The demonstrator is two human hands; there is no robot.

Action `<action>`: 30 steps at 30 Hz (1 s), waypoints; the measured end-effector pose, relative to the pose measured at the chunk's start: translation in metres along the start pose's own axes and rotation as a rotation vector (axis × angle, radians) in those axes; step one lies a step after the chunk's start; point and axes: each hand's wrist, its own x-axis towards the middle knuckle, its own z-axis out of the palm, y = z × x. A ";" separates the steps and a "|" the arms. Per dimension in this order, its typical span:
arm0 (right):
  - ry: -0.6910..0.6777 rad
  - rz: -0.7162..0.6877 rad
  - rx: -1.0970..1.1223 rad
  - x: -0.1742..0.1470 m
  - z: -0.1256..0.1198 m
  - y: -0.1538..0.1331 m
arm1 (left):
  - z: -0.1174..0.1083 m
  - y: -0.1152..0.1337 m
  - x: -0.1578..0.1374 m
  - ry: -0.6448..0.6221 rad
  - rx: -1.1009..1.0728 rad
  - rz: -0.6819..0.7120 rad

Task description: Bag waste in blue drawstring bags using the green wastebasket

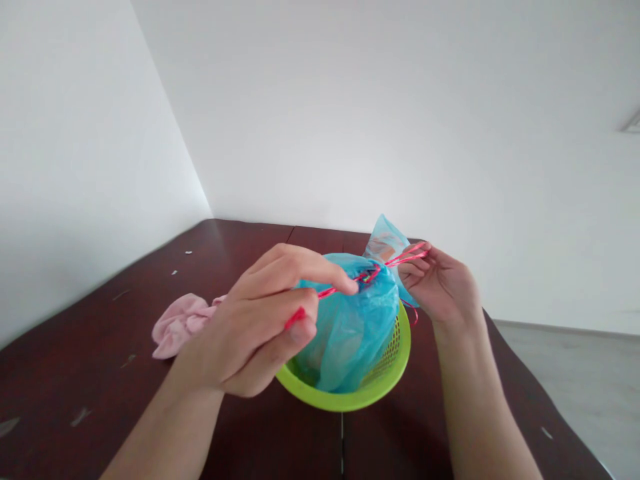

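Observation:
A blue plastic bag (pixel 345 340), gathered at its neck, sits in a lime-green perforated basket (pixel 345 401). Red string (pixel 395 261) runs around the gathered neck, and the bag's loose mouth flares up behind it. My left hand (pixel 275 313) grips one end of the string between thumb and fingers, its index finger stretched toward the neck. On the other side, my right hand (pixel 443 280) pinches a doubled part of the string between thumb and fingertips. A loose red tail hangs below my right hand. What the bag contains cannot be made out.
A crumpled pink cloth (pixel 183 325) lies left of the basket, partly behind my left hand. The dark reddish-brown table (pixel 125 387) has a seam and several pale scraps on it. White walls (pixel 350 120) stand behind and to the left; pale floor shows at right.

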 end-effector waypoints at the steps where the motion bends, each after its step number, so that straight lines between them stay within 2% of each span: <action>1: 0.026 0.038 0.049 -0.002 0.003 -0.002 | -0.003 -0.003 -0.002 0.026 0.063 0.003; 4: 0.107 0.057 0.156 -0.010 0.014 -0.010 | -0.014 -0.014 -0.007 0.058 0.246 -0.071; 10: 0.178 -0.064 0.183 -0.016 0.021 -0.009 | -0.021 -0.035 -0.004 0.175 0.593 -0.443; 12: 0.146 -0.113 0.150 -0.016 0.020 -0.004 | -0.019 -0.039 -0.002 0.157 0.669 -0.540; 15: 0.048 -0.233 0.012 -0.020 0.024 0.001 | -0.018 -0.042 -0.002 0.048 0.730 -0.669; 17: -0.022 -0.310 -0.112 -0.025 0.031 0.005 | -0.018 -0.040 -0.004 -0.048 0.622 -0.712; 21: -0.129 -0.475 -0.408 -0.036 0.045 0.020 | -0.008 -0.029 -0.010 -0.309 0.239 -0.644; 25: -0.189 -0.643 -0.922 -0.042 0.047 0.041 | 0.020 -0.023 -0.010 -0.492 0.264 -0.646; 27: -0.207 -0.623 -1.200 -0.044 0.042 0.048 | 0.032 -0.023 -0.008 -0.558 0.300 -0.642; 30: -0.333 -0.445 -1.608 -0.049 0.028 0.052 | 0.040 -0.025 -0.003 -0.611 0.363 -0.629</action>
